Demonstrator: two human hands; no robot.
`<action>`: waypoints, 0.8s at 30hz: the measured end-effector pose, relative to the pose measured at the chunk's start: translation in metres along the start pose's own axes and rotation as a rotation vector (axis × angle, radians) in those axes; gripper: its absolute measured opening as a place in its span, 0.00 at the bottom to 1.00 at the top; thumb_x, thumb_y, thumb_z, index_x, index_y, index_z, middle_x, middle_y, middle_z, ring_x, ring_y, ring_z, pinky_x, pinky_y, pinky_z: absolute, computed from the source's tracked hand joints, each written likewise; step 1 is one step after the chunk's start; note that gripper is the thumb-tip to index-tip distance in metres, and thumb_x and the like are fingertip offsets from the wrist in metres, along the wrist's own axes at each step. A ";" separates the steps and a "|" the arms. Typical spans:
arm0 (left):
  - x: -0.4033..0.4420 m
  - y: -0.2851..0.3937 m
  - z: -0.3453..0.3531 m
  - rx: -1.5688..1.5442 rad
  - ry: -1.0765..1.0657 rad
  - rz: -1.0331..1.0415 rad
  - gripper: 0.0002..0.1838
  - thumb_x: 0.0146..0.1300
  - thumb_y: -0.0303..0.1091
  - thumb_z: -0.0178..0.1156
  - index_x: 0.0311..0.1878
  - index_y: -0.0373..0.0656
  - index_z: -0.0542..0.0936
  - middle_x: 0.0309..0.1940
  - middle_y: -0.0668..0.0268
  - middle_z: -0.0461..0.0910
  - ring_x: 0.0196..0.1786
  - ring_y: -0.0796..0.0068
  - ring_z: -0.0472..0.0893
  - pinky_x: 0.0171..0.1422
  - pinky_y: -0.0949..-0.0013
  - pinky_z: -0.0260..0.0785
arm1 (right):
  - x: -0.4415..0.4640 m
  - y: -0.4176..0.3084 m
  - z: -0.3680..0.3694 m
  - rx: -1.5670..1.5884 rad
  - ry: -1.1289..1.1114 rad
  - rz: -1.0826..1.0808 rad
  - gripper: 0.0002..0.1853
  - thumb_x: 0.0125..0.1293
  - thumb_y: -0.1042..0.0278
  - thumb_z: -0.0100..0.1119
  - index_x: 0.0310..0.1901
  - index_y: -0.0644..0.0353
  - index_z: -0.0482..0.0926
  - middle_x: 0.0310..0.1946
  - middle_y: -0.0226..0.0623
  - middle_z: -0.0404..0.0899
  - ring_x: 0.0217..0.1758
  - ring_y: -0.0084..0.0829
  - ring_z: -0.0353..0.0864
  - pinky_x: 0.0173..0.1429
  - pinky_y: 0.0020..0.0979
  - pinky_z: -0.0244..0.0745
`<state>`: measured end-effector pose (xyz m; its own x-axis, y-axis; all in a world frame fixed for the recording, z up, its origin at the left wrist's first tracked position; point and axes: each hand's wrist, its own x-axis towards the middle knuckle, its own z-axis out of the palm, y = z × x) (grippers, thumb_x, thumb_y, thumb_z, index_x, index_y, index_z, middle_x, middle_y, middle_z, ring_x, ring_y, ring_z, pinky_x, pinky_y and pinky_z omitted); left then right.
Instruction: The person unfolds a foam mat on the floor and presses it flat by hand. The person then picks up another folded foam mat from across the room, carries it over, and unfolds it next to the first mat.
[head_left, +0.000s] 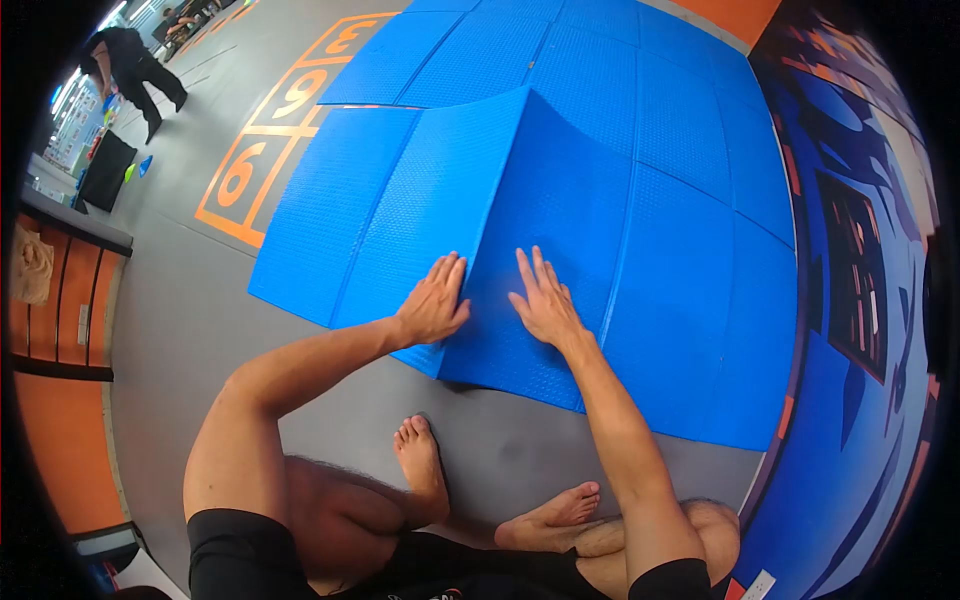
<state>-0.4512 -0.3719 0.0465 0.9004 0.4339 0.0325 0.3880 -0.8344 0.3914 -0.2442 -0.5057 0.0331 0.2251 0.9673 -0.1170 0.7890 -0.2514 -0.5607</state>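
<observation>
A blue folding exercise mat point(560, 180) with a textured surface and crease lines covers much of the floor ahead. One of its folds stands up as a ridge, with a dark gap under its near end. On the left slope of that ridge lies my left hand point(435, 305), its fingers stretched out close to the crest. My right hand point(545, 300) rests on the right slope with its fingers spread. Neither hand grips anything.
Grey floor point(510, 440) lies between my bare feet point(420, 460) and the mat. Orange numbered squares point(270, 150) mark the floor at left. A painted blue wall point(860, 400) runs along the right. Another person point(130, 65) stands far left near a black box point(107, 170).
</observation>
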 end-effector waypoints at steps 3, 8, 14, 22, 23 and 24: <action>0.002 -0.026 0.018 0.009 -0.077 -0.092 0.41 0.62 0.37 0.63 0.71 0.23 0.56 0.71 0.32 0.56 0.75 0.35 0.58 0.81 0.49 0.52 | -0.018 0.031 0.000 -0.098 -0.091 0.225 0.39 0.71 0.49 0.57 0.78 0.50 0.53 0.80 0.54 0.36 0.81 0.65 0.39 0.68 0.79 0.53; 0.012 -0.077 0.043 0.089 -0.325 -0.179 0.49 0.61 0.48 0.66 0.73 0.25 0.53 0.73 0.31 0.53 0.75 0.31 0.56 0.78 0.45 0.56 | -0.050 0.077 -0.003 -0.088 -0.210 0.586 0.50 0.62 0.49 0.70 0.78 0.51 0.49 0.81 0.55 0.28 0.82 0.65 0.32 0.66 0.83 0.51; 0.032 -0.078 0.059 0.269 -0.633 -0.226 0.60 0.57 0.61 0.68 0.74 0.23 0.51 0.73 0.25 0.48 0.74 0.19 0.50 0.72 0.34 0.61 | -0.082 0.100 0.010 -0.125 -0.299 0.625 0.61 0.56 0.50 0.75 0.80 0.50 0.38 0.80 0.55 0.22 0.82 0.62 0.27 0.66 0.83 0.50; 0.049 -0.038 0.078 0.551 -0.665 -0.270 0.74 0.40 0.50 0.83 0.78 0.30 0.40 0.77 0.30 0.38 0.74 0.18 0.50 0.67 0.25 0.60 | -0.080 0.099 0.021 -0.219 -0.272 0.625 0.61 0.57 0.52 0.75 0.80 0.51 0.37 0.80 0.57 0.24 0.82 0.65 0.28 0.64 0.85 0.52; 0.054 -0.026 0.064 0.542 -0.631 -0.240 0.75 0.38 0.48 0.84 0.79 0.32 0.39 0.77 0.31 0.37 0.75 0.19 0.49 0.68 0.24 0.58 | -0.080 0.098 0.021 -0.219 -0.267 0.618 0.62 0.55 0.51 0.76 0.80 0.51 0.38 0.80 0.58 0.26 0.82 0.65 0.29 0.64 0.85 0.52; 0.062 -0.020 0.055 0.507 -0.581 -0.117 0.80 0.30 0.40 0.87 0.80 0.40 0.37 0.78 0.34 0.33 0.77 0.21 0.41 0.70 0.21 0.51 | -0.081 0.099 0.020 -0.219 -0.261 0.609 0.63 0.54 0.51 0.77 0.80 0.51 0.38 0.80 0.58 0.27 0.82 0.66 0.30 0.64 0.85 0.52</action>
<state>-0.3923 -0.3472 -0.0098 0.7523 0.3977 -0.5252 0.4034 -0.9084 -0.1100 -0.1960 -0.6080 -0.0290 0.5410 0.6212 -0.5670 0.6691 -0.7263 -0.1574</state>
